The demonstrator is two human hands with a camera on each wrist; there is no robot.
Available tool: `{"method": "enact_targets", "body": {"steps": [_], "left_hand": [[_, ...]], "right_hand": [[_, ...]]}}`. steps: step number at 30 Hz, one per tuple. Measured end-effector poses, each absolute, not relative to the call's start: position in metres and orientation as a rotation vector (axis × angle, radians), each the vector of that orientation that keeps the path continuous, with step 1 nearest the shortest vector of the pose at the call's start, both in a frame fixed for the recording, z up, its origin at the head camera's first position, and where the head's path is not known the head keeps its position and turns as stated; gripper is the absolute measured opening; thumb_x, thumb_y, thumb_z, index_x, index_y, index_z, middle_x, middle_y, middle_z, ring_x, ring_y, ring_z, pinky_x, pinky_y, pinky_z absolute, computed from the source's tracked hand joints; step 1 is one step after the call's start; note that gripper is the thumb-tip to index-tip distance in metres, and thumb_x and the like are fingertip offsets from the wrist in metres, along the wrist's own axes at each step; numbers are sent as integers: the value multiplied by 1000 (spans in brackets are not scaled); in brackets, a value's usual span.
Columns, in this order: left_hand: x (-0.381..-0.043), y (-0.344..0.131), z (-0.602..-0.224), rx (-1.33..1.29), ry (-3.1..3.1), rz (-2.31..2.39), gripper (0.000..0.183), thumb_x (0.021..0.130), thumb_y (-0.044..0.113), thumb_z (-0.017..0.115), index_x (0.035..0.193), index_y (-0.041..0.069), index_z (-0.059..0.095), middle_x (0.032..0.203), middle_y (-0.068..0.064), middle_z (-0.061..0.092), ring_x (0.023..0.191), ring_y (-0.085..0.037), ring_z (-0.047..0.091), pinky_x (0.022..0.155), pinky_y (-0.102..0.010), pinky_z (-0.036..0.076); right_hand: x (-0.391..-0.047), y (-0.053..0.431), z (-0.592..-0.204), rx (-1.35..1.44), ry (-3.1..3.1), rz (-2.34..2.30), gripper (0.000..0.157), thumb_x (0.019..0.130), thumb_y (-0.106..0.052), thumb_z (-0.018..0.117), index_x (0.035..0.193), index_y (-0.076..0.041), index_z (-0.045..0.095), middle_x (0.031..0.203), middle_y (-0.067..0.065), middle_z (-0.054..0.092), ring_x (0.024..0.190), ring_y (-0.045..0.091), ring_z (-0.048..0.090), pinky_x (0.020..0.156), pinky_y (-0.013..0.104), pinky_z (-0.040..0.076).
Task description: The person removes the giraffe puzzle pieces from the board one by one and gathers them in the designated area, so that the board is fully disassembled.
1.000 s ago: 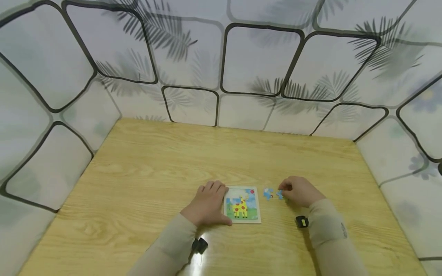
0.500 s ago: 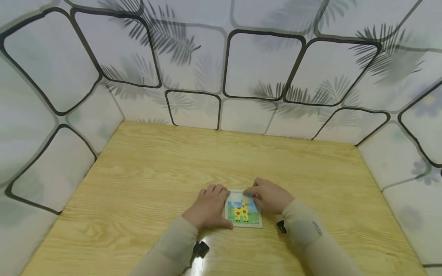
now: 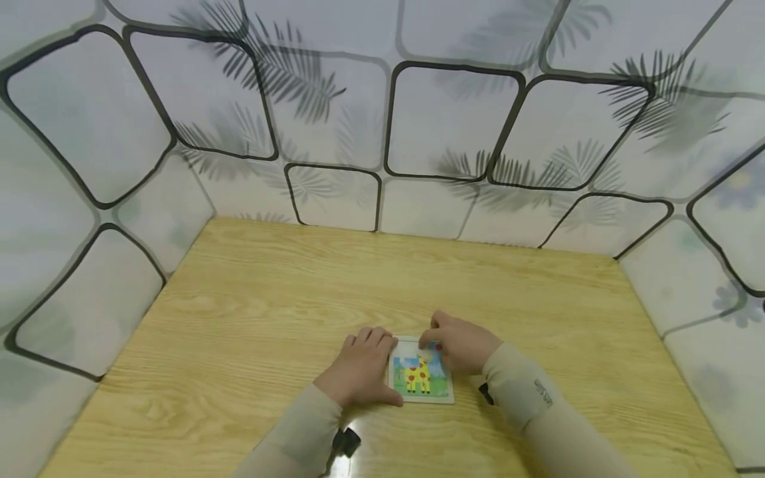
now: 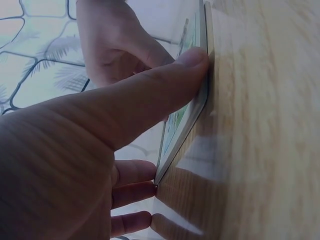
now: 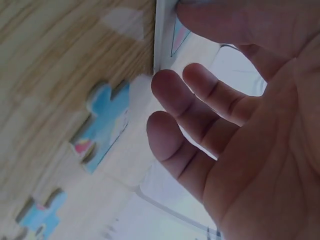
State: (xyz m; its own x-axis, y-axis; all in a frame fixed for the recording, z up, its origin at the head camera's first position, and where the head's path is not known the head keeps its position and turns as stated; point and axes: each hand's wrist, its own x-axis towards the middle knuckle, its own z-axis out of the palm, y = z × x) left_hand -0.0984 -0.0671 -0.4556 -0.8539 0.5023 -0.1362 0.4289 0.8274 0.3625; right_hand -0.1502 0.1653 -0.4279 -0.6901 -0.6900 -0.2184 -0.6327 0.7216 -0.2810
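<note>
A small jigsaw puzzle board (image 3: 431, 400) with a giraffe picture and a pale rim lies on the table. My left hand (image 3: 361, 372) holds it along its left side, thumb at the near corner and fingertips at the far one. Over the board's upper right part is my right hand (image 3: 463, 346), its thumb at the rim in the right wrist view. Whether a piece sits between that thumb and index finger is hidden. Two blue jigsaw pieces, one nearer (image 5: 105, 125) and one farther (image 5: 45, 212), lie on the table beside the right hand; in the head view it covers them.
A wood-grain table (image 3: 287, 285) spreads around the board. Patterned walls (image 3: 335, 106) with black outlines and leaf prints stand along its back and sides. Small dark devices sit at the left wrist (image 3: 346, 441) and right wrist (image 3: 486, 393).
My right hand has moved left from the loose pieces onto the board's upper right part, staying there over the last half second. My left hand keeps its place at the board.
</note>
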Motion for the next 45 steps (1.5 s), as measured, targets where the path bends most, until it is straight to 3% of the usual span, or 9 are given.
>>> {"method": "enact_targets", "body": {"steps": [10, 19, 26, 29, 35, 45], "left_hand": [[-96, -68, -453, 701, 2762, 510, 101, 67, 65, 84, 143, 8, 50, 140, -5, 49, 131, -27, 41, 105, -51, 37], [-97, -68, -451, 704, 2779, 507, 101, 66, 64, 84, 143, 9, 50, 138, -4, 49, 130, -26, 41, 106, -50, 36], [-96, -69, -451, 704, 2758, 515, 101, 66, 63, 85, 143, 9, 50, 139, -4, 49, 131, -27, 41, 106, -51, 36], [-96, -69, -451, 715, 2766, 510, 101, 66, 63, 85, 143, 9, 50, 139, -5, 49, 131, -27, 41, 105, -51, 36], [-96, -69, -451, 710, 2767, 509, 102, 66, 64, 85, 143, 8, 50, 138, -5, 49, 130, -27, 41, 105, -51, 36], [-97, -69, -453, 708, 2764, 502, 103, 66, 65, 84, 145, 9, 48, 141, -4, 48, 132, -26, 39, 107, -51, 35]], "right_hand": [[-147, 160, -431, -1011, 2646, -223, 31, 79, 3, 68, 99, -22, 65, 94, -4, 49, 82, 14, 46, 71, 32, 46], [-143, 180, -442, -1018, 2755, -536, 18, 92, -3, 69, 106, -14, 69, 103, -4, 68, 97, 15, 65, 85, 39, 54], [-131, 214, -432, -880, 2743, -860, 19, 94, -6, 69, 113, -9, 69, 100, -7, 68, 90, 9, 64, 76, 32, 55], [-131, 244, -422, -726, 2775, -858, 22, 96, -9, 67, 118, -8, 69, 104, -5, 69, 91, 11, 64, 78, 35, 55], [-130, 294, -415, -474, 2720, -686, 18, 96, -6, 64, 113, -8, 72, 107, 2, 69, 98, 23, 65, 82, 44, 55], [-135, 300, -439, -464, 2791, -568, 17, 90, 5, 65, 103, -4, 72, 100, 7, 71, 96, 32, 67, 82, 49, 55]]}}
